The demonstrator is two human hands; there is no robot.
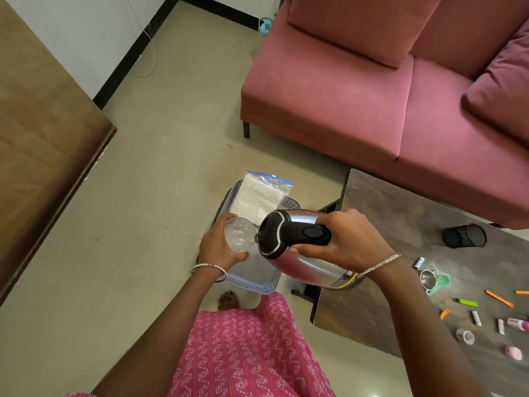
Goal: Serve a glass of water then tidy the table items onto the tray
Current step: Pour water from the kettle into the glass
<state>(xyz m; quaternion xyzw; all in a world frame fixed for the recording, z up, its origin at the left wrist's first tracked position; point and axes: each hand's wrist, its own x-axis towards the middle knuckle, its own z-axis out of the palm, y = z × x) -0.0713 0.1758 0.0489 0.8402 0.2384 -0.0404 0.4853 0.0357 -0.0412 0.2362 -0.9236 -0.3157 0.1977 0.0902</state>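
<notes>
Beige floor tiles lie under a pale perforated tray (266, 283), the landmark here. At its far end rests a clear zip bag (264, 193) bearing mirrored grey lettering, too faint to read. Above the tray's middle, the left hand (219, 247) wraps around a clear glass (239, 236). Just right of it, the right hand (347, 239) grips the black handle of a steel kettle (303, 255), tilted with its spout at the glass; a base label is illegible. Right of the tray stands a dark table (400, 224).
</notes>
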